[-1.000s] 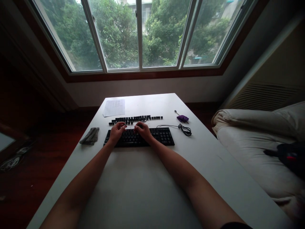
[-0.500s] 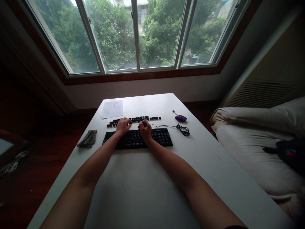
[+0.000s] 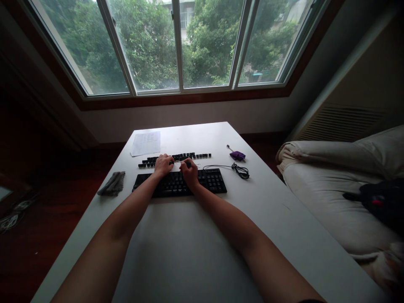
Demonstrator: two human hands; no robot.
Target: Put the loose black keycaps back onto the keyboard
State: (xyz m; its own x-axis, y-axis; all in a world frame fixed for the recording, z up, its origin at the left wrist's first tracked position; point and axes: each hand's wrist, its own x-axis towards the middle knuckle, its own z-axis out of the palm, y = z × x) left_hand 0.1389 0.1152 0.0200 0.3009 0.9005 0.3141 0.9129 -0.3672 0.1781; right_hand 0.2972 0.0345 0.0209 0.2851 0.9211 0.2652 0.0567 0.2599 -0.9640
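Through the head camera I had both bare hands together above the far edge of the black keyboard (image 3: 173,189), which lay flat across the middle of the white table (image 3: 183,240). The right hand (image 3: 190,169) was curled shut, its fingers grasping what looked like a thin wire (image 3: 177,160), with the end toward the left hand showing as a fine pale line. The left hand (image 3: 163,164) was bent palm down just beside it, fingertips over the loose keys (image 3: 187,155); a small dark thing showed at those fingertips, but at that size I couldn't tell whether they pinched a key or only touched one. The loose keys stood in uneven rows just beyond the keyboard, partly hidden behind the left hand. A cord (image 3: 241,171) ran from the keyboard's far edge to a coil on the right, and past that I saw a purple pouch (image 3: 237,155) with a dark-tipped stick (image 3: 230,148) poking out beside it. A gray cloth (image 3: 112,184) lay near the keyboard's left end, and a printed sheet of paper (image 3: 145,143) rested at the far left corner, below the wide window (image 3: 206,50)
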